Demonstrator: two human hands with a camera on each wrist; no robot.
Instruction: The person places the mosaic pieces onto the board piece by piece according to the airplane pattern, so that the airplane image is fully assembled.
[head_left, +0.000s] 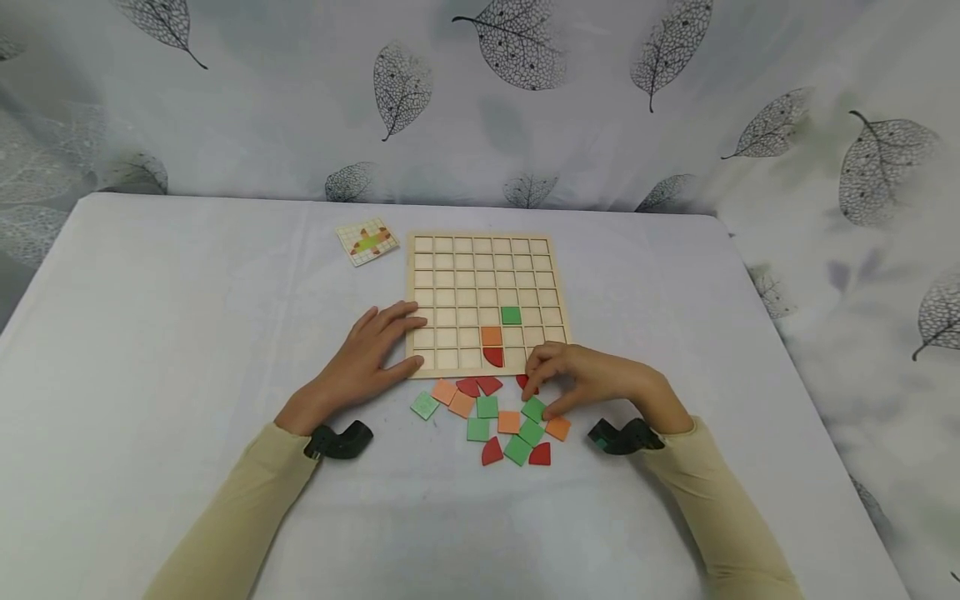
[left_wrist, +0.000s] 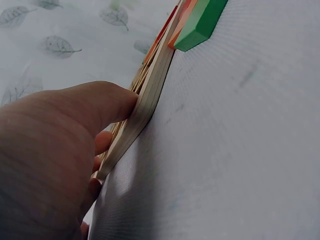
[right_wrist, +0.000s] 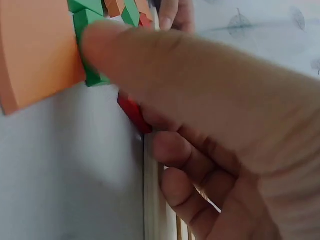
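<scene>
A wooden grid board lies flat; a green square tile, an orange square tile and a red quarter-round tile sit in its cells. My left hand rests on its left side, fingertips over the frame, thumb against the edge in the left wrist view. At the board's front edge, my right hand touches a loose red quarter-round tile with a fingertip. Its thumb stands apart from that finger, at a green tile; whether it touches the tile, I cannot tell.
Several loose green, orange and red tiles lie scattered in front of the board. A small pattern card lies at its back left. White cloth covers the table; a leaf-print curtain hangs behind.
</scene>
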